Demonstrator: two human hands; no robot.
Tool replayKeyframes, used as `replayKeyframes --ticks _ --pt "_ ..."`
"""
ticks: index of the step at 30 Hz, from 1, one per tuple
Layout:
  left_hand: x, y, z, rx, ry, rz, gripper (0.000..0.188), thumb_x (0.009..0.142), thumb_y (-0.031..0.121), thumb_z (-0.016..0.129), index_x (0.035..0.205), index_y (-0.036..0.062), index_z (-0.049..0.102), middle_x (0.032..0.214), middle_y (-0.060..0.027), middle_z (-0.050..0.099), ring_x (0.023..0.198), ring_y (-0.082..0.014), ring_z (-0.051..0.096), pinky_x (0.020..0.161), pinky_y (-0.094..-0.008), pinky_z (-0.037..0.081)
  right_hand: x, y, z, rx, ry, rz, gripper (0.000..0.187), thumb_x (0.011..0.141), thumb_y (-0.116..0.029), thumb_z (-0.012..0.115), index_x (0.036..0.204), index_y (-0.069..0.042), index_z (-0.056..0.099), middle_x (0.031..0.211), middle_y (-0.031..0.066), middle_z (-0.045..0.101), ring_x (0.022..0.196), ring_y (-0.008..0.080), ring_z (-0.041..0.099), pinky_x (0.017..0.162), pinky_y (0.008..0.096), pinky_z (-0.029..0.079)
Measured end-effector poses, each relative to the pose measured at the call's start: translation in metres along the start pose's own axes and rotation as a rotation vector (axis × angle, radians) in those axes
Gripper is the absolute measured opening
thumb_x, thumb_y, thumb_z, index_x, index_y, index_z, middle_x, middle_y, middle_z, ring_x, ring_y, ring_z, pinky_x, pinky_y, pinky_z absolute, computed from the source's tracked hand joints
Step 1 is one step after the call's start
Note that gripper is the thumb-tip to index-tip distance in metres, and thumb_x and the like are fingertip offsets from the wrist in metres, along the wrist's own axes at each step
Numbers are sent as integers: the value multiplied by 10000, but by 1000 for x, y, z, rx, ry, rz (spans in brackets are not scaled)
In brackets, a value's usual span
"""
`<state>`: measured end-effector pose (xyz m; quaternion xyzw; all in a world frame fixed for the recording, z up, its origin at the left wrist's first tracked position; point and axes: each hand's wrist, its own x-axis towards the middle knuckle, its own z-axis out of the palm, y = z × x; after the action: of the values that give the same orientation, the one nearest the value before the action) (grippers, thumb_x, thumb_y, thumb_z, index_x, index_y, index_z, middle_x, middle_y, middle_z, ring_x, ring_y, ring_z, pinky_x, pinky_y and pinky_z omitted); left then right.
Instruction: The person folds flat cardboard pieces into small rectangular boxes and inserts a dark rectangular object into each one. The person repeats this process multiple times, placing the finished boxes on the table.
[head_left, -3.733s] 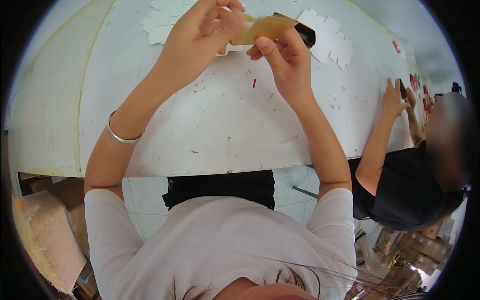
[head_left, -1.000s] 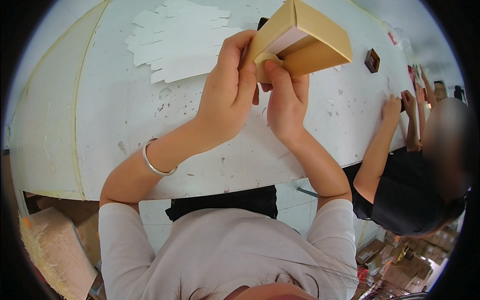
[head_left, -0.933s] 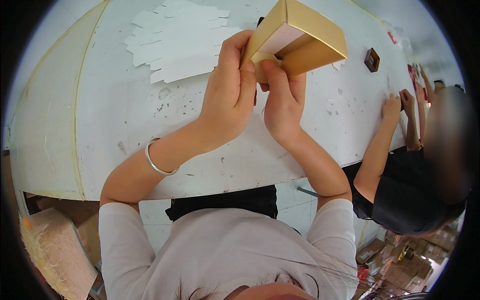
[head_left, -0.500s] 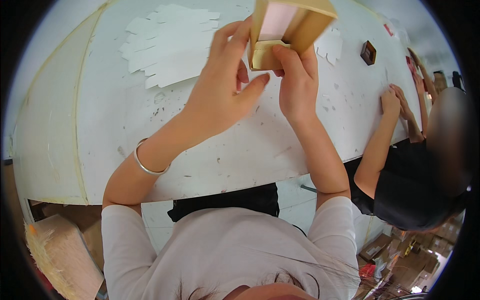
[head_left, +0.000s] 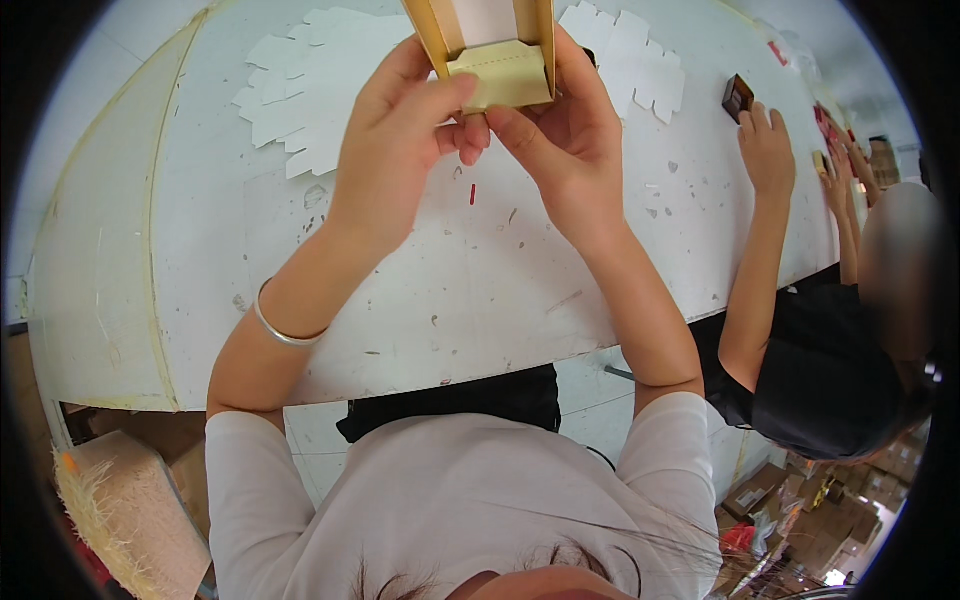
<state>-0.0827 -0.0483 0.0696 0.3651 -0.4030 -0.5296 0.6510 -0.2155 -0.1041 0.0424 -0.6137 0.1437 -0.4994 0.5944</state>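
Note:
At the top middle of the head view, a gold-coloured cardboard box (head_left: 503,77) is held up over the table, its open side facing me and its upper part cut off by the picture's edge. A pale cream flap with a dashed crease crosses its near end. My left hand (head_left: 398,140) grips the box's left side, thumb on the flap. My right hand (head_left: 570,140) wraps the right side, its thumb at the flap's lower edge. Fingers of both hands meet under that end, partly hidden. A silver bangle (head_left: 285,325) circles my left wrist.
Flat white die-cut card sheets (head_left: 305,80) lie at the far left, and more white sheets (head_left: 645,70) behind my right hand. A small red strip (head_left: 473,194) is on the white table (head_left: 420,300). A co-worker's hand (head_left: 768,150) touches a small dark box (head_left: 737,97) at right.
The box has moved left and turned to face me more squarely. My left hand has closed onto it. The red strip shows on the table now. The co-worker's hand has reached the dark box.

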Motion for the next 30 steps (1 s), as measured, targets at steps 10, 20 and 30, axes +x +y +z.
replayKeyframes --ticks 10,20,30 --pt "2 -1 -16 119 -165 67 443 901 127 602 1280 -41 444 1037 -116 611 685 -141 598 576 -258 503 -4 -5 0 2 -27 -76 516 885 -18 588 1355 -36 375 1073 58 587 853 135 578 698 292 502" --pt "-6 -16 -1 275 -56 205 349 907 70 557 1226 -35 465 949 -72 623 723 -112 604 593 -224 492 -5 -7 6 251 79 78 324 914 -30 453 1237 -52 424 978 38 574 707 89 530 583 236 440" --pt "1 -47 29 342 115 434 258 902 33 514 1157 2 488 904 -57 614 696 -83 576 628 -234 493 -4 -5 13 53 329 -108 171 911 -28 431 1064 -51 505 836 1 550 621 42 462 472 200 381"
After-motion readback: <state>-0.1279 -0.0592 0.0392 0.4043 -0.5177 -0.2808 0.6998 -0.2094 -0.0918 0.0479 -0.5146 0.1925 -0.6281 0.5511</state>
